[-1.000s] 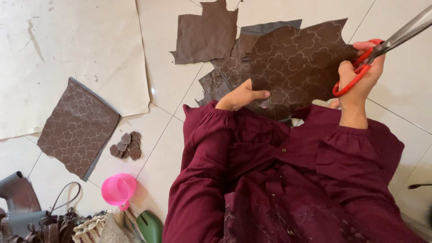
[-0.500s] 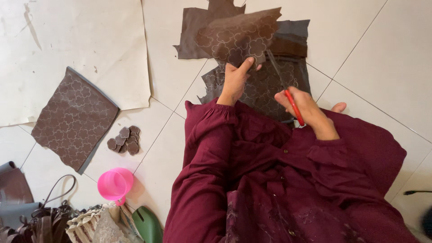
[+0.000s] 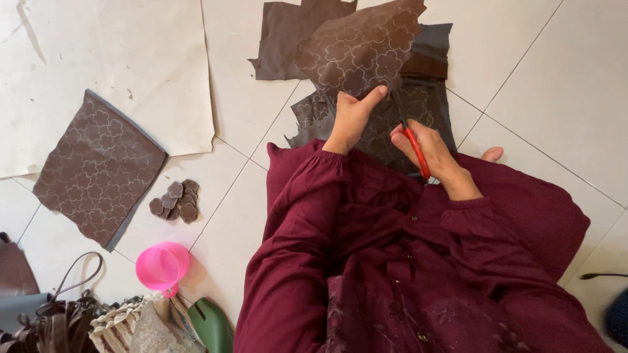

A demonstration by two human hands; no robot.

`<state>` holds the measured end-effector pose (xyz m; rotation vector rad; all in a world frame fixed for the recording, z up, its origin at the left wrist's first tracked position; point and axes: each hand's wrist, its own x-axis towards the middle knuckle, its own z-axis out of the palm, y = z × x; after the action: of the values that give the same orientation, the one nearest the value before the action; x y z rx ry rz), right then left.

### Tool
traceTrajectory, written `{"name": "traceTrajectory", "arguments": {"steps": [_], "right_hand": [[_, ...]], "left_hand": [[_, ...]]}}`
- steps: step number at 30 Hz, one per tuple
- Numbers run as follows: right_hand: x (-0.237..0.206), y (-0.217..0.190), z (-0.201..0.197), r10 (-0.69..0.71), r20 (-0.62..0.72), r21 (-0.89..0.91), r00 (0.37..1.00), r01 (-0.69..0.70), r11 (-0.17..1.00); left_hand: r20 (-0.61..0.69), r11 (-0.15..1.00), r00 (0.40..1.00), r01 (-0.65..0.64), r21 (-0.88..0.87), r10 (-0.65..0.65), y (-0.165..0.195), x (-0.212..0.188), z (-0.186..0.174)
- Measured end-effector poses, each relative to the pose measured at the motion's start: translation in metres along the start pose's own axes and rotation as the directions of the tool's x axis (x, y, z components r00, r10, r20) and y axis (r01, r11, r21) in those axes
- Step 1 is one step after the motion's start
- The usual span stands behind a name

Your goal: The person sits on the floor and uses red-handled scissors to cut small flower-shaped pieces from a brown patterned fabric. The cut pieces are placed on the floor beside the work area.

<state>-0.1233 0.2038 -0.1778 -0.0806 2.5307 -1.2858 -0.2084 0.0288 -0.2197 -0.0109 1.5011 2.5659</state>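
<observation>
My left hand (image 3: pixel 353 117) pinches the lower edge of a brown sheet printed with pale flower outlines (image 3: pixel 363 46) and holds it up over the tiled floor. My right hand (image 3: pixel 425 147) grips red-handled scissors (image 3: pixel 412 140), whose blades point up into the sheet's edge beside my left thumb. Under both hands lies another patterned brown sheet (image 3: pixel 418 111). My dark red sleeves and dress fill the lower middle.
A plain brown piece (image 3: pixel 281 39) lies behind the raised sheet. At the left lie a patterned square (image 3: pixel 98 167) on pale paper, a small pile of cut flower shapes (image 3: pixel 175 201), a pink cup (image 3: pixel 161 266), a green object and bags at the bottom left.
My right hand came down from the upper right and brought the scissors to the sheet. My left hand lifted the patterned sheet higher off the floor.
</observation>
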Motion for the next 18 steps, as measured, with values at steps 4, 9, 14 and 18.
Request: {"name": "traceTrajectory", "arguments": {"steps": [4, 9, 14, 18], "right_hand": [[0.003, -0.002, -0.004, -0.09, -0.022, 0.043, 0.996, 0.091, 0.995], [0.006, -0.012, -0.008, -0.026, -0.001, 0.075, 1.0, 0.026, 0.997], [0.006, -0.023, -0.01, -0.066, -0.002, 0.136, 0.998, 0.066, 0.989], [0.006, -0.022, -0.012, -0.068, 0.001, 0.143, 0.998, 0.067, 0.987]], "left_hand": [[0.006, 1.0, 1.0, 0.015, 0.013, -0.015, -0.002, -0.003, 0.002], [0.042, 1.0, 0.999, -0.006, 0.026, 0.005, -0.003, -0.009, 0.008], [0.078, 0.998, 0.995, -0.061, -0.033, 0.064, -0.004, -0.01, 0.009], [0.081, 0.999, 0.996, -0.032, -0.009, 0.032, -0.007, -0.009, 0.006]]}}
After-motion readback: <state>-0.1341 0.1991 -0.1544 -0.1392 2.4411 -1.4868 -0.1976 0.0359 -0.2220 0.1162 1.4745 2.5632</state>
